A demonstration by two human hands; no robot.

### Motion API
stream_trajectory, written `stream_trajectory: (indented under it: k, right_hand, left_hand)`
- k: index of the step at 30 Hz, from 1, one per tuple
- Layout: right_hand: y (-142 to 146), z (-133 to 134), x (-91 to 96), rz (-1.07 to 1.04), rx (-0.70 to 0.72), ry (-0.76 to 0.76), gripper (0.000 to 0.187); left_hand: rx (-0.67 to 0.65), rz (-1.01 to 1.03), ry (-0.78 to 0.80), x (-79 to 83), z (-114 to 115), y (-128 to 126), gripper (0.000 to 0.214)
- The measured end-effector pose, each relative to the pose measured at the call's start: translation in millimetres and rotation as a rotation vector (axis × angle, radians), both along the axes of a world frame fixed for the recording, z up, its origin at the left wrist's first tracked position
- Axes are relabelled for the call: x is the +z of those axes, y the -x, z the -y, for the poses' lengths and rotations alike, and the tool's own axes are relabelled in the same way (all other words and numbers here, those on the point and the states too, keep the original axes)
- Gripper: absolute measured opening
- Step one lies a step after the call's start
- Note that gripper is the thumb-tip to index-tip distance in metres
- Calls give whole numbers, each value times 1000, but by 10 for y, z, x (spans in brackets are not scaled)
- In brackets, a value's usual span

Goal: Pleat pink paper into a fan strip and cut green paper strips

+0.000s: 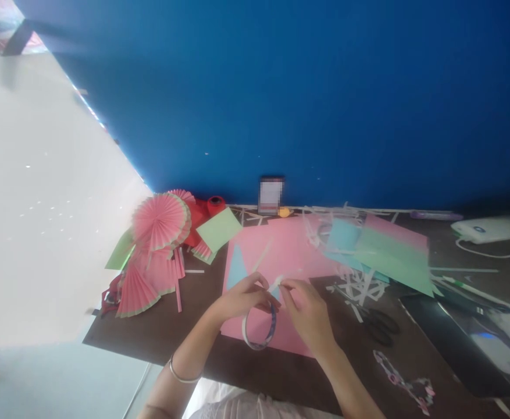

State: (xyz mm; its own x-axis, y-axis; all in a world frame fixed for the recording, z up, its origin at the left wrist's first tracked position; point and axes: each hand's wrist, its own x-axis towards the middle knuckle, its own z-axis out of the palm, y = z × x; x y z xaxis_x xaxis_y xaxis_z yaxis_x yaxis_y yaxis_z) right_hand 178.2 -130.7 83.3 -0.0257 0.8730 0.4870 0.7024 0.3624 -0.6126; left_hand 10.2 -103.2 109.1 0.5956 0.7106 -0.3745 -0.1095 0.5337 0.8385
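My left hand point(245, 298) has its fingers closed round the top of a tape roll point(273, 327), a thin ring that hangs below the fingers. My right hand point(305, 311) pinches a short whitish strip point(275, 284), apparently the tape's loose end, between thumb and forefinger. Both hands are close together over pink paper point(292, 247). Under them a light blue paper piece point(237, 267) shows at the left. Scissors point(381, 326) lie on the dark table to the right of my right hand, with their blades by a heap of white paper strips point(362, 285).
Pleated pink paper fans point(161, 221) are stacked at the left, beside a green sheet point(220, 230). Green paper point(394, 259) lies at the right. A dark tablet-like slab point(459, 343), a beaded chain point(405, 381) and a white device with a cable point(494, 230) line the right side. A blue wall point(302, 105) rises behind.
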Motion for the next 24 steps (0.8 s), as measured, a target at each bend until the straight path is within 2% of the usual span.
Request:
stream_trajectory:
  k: [7,16,24]
  right_hand:
    - [-111,-23,-59,196,150,-215,15]
    - [-126,-17,-21,192,214,-255,21]
    - [-132,-14,-4,200,215,-285,22]
  left_hand:
    - [-99,142,125,54,-82,139,18]
    - [-121,169,202,182,-121,199,12]
    - [-172,180,232,202,-175,292,12]
